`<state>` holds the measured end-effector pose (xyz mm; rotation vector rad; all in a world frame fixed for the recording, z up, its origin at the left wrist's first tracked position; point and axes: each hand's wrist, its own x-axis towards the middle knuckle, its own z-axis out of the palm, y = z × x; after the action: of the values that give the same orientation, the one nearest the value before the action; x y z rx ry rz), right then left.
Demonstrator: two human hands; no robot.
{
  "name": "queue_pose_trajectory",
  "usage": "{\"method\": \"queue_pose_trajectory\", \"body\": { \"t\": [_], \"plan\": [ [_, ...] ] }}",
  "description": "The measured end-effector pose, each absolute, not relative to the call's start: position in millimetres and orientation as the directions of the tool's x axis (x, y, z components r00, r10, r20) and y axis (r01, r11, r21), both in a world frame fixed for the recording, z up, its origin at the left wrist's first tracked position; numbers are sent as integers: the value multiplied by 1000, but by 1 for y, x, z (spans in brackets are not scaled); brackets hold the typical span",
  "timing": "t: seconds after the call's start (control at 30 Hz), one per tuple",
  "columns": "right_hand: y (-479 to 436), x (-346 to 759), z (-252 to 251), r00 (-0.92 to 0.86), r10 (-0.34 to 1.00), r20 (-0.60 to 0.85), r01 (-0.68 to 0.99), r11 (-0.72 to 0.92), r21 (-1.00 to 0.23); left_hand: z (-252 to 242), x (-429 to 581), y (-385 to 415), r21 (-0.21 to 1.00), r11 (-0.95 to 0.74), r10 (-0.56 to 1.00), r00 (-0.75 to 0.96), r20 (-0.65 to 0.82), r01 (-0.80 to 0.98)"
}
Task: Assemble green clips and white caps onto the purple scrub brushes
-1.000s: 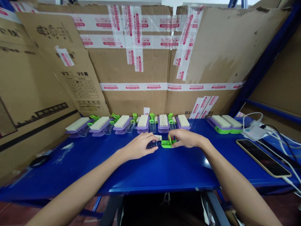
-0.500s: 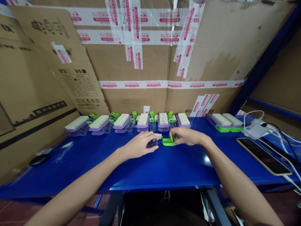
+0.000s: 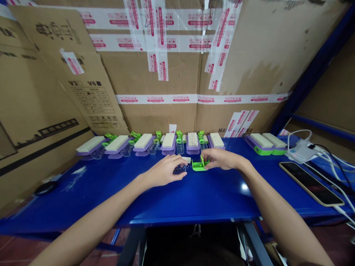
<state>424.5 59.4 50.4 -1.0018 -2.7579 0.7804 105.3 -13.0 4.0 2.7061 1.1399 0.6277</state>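
My left hand (image 3: 166, 170) curves its fingers around a clear plastic piece (image 3: 179, 169) low over the blue table. A cream block (image 3: 186, 160) lies just beyond those fingertips. To the right, my right hand (image 3: 220, 159) pinches a bright green plastic part (image 3: 199, 166), an open tray-like shape with an upright piece near my fingers. The clear piece and the green part are close side by side. Behind them stands a row of purple-based brushes (image 3: 168, 141) with cream bristles facing up, with green clips (image 3: 179, 135) and clear containers (image 3: 180, 147) between them.
Two green-and-purple brushes (image 3: 262, 142) sit at the back right. Near the right edge are a phone (image 3: 310, 183), a white adapter (image 3: 301, 151) and cables. A round black object (image 3: 46, 187) lies at the left. Cardboard (image 3: 155, 118) walls the table's back.
The green part has shifted very slightly to the right with my right hand. My left hand has hardly moved.
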Motion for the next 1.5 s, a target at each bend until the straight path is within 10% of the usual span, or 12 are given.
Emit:
{"method": "queue_pose_trajectory", "body": {
  "t": [1.5],
  "plan": [
    [82, 472, 65, -585, 794, -167, 803, 536, -260, 10, 94, -10, 232, -633, 768, 560, 312, 738]
  ]
}}
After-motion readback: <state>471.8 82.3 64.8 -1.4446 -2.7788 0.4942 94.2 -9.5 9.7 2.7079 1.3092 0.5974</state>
